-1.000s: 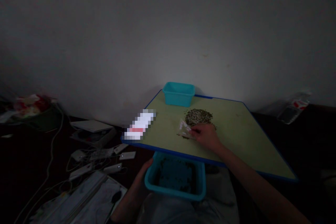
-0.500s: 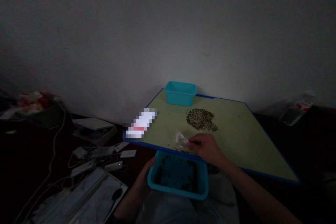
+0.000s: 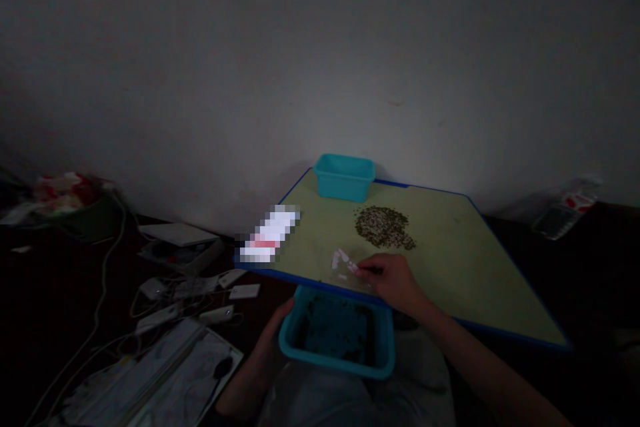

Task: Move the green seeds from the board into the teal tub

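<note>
Below the table's front edge, my left hand (image 3: 274,333) grips the left side of a blue plastic basin (image 3: 337,363); part of the fingers is hidden by it. Dark bits lie scattered over the basin's floor. My right hand (image 3: 393,279) rests low over the front edge, thumb and fingers pinched on a clear plastic piece with white markings (image 3: 345,260), whose exact kind I cannot make out. Beyond that hand, a pile of small mixed dark and pale grains (image 3: 383,225) is spread on the yellowish tabletop (image 3: 450,247).
A second blue basin (image 3: 344,187) stands at the back of the table, by the wall. A bright phone-like screen (image 3: 270,235), blurred out, lies at the left edge. White chargers and cables (image 3: 215,313) clutter the left side. A clear package (image 3: 565,210) is at far right.
The dark grains beside the plastic piece at the table's front edge no longer show there. The basin in my left hand has shifted slightly left. My right hand has barely moved.
</note>
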Demonstrator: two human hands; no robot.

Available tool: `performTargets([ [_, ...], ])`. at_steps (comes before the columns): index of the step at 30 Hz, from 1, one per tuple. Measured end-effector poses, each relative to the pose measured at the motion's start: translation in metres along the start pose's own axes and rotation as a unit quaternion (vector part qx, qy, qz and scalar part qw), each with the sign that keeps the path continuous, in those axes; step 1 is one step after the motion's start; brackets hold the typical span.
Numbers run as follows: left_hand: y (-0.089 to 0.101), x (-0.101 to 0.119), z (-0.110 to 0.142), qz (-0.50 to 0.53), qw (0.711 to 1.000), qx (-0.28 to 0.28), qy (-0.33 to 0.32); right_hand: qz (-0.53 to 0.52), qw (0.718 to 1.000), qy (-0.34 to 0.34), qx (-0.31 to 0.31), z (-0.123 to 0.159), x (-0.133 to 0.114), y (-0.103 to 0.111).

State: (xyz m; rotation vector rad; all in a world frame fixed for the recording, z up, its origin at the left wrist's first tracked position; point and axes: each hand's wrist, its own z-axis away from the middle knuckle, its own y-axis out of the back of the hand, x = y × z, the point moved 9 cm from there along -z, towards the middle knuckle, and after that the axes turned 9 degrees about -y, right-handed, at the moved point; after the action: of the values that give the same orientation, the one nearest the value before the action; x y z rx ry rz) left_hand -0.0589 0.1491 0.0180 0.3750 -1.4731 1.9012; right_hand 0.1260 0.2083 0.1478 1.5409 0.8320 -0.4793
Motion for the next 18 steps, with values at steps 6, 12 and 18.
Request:
performTargets([
  [6,0.001,0.001,0.001,-0.004,1.000,0.023,0.013,0.021,0.999,0.026,0.021,-0.010,-0.011,-0.009],
  [12,-0.008,-0.003,0.001,-0.004,0.999,-0.018,0.030,0.008,0.999,0.035,0.013,-0.003,-0.013,-0.012],
  [18,-0.012,-0.010,0.004,0.003,0.997,-0.072,0.039,0.004,0.999,0.003,0.035,-0.010,0.007,0.025],
])
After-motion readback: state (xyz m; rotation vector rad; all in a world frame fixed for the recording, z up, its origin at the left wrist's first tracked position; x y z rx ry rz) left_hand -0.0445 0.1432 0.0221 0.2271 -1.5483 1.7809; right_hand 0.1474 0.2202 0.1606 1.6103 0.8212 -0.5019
